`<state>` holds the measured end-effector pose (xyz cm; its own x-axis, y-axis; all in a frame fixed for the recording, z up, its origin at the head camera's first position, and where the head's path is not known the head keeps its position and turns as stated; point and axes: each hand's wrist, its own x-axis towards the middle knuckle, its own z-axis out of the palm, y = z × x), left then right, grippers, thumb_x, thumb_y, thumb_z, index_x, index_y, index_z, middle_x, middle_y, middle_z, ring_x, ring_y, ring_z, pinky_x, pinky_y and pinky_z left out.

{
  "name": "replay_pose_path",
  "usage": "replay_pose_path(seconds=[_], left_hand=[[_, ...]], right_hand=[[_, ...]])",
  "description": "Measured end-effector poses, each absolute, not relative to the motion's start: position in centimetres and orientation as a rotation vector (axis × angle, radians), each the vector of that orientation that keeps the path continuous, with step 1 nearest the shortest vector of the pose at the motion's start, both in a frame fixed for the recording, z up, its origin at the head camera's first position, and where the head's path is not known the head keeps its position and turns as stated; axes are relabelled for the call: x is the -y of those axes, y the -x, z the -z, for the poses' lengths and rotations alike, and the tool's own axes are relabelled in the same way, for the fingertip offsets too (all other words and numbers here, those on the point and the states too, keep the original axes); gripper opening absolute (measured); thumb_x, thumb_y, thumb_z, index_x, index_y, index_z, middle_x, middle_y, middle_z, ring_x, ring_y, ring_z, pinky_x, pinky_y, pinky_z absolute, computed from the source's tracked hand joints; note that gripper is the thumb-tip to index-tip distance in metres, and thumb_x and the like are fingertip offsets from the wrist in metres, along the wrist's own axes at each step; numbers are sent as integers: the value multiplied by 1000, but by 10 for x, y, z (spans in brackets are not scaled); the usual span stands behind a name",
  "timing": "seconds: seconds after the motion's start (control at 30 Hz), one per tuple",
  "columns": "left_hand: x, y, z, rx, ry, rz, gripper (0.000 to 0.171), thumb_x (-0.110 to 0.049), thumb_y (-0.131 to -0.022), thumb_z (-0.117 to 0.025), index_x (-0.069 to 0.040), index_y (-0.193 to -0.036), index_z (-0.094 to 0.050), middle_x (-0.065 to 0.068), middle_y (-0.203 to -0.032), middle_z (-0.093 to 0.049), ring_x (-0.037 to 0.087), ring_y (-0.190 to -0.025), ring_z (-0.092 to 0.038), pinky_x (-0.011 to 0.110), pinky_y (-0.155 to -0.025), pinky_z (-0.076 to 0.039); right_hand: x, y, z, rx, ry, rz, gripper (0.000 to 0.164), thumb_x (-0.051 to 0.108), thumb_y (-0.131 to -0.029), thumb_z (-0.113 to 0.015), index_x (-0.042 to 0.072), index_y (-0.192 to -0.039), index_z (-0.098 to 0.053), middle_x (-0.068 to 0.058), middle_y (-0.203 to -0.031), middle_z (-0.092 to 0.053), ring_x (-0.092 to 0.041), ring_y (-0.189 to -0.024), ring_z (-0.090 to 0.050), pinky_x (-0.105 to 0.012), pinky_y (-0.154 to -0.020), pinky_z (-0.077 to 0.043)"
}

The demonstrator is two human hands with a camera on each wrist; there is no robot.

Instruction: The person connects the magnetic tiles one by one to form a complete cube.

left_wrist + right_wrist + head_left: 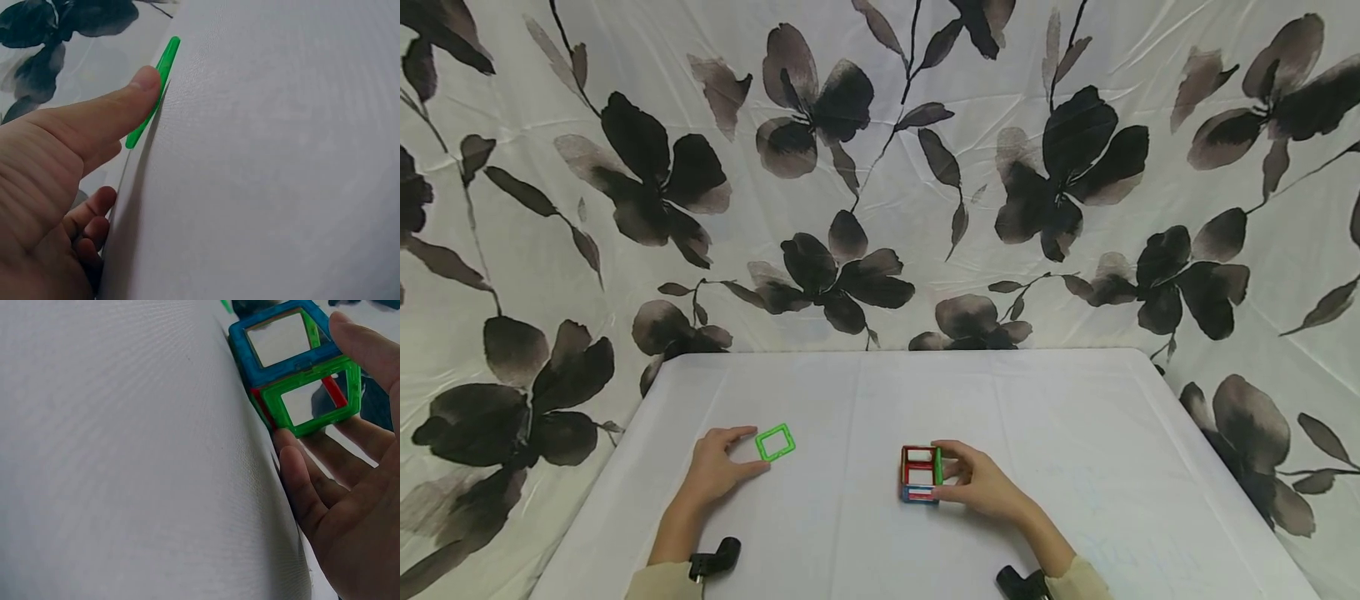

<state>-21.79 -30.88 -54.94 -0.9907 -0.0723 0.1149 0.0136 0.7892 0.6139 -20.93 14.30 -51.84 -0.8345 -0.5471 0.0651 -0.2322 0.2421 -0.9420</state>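
Note:
On the left of the white table, my left hand (pixel 709 468) holds a green, open-centred magnetic tile (pixel 790 437) between thumb and index finger. The left wrist view shows that tile (pixel 166 59) edge-on, slightly tilted, with the thumb against it. My right hand (pixel 981 486) grips a small box of magnetic tiles (pixel 919 466) with red, blue and green frames. Seen from the right wrist, the thumb lies at the box's blue tile (pixel 287 369), and the other fingers reach around and under its green tile (pixel 306 376). Its far sides are partly hidden.
The white tabletop (pixel 850 400) stretches around both hands. A floral cloth (pixel 940 208) hangs behind and beside the table. Black wrist cameras sit on the left (pixel 717 558) and right (pixel 1021 583) wrists.

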Motion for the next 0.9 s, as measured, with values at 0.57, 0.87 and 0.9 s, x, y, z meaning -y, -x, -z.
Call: replay_pose_path(seconds=[0.57, 0.87, 0.9], left_hand=[[302, 216, 543, 2834, -62, 986, 60, -32, -71, -87, 1, -118, -66, 19, -114, -57, 37, -106, -52, 53, -89, -42], [287, 215, 535, 2726, 45, 1094, 55, -29, -70, -89, -8, -116, -68, 9, -112, -59, 28, -100, -55, 45, -83, -46], [284, 215, 533, 2711, 69, 1115, 54, -28, -70, -89, -9, -116, -68, 8, -112, -59, 27, -100, -55, 45, -82, -46]], right_hand=[[-143, 201, 500, -2217, 717, 1634, 67, 7, -83, -77, -9, -138, -42, -29, -128, -53, -40, -99, -59, -28, -71, -51], [-144, 200, 498, -2220, 711, 1631, 66, 7, -83, -76, -9, -138, -43, -29, -128, -53, -41, -98, -59, -26, -69, -50], [-144, 200, 498, -2224, 709, 1628, 66, 7, -83, -76, -9, -138, -43, -29, -129, -53, -41, -98, -58, -26, -69, -50]])
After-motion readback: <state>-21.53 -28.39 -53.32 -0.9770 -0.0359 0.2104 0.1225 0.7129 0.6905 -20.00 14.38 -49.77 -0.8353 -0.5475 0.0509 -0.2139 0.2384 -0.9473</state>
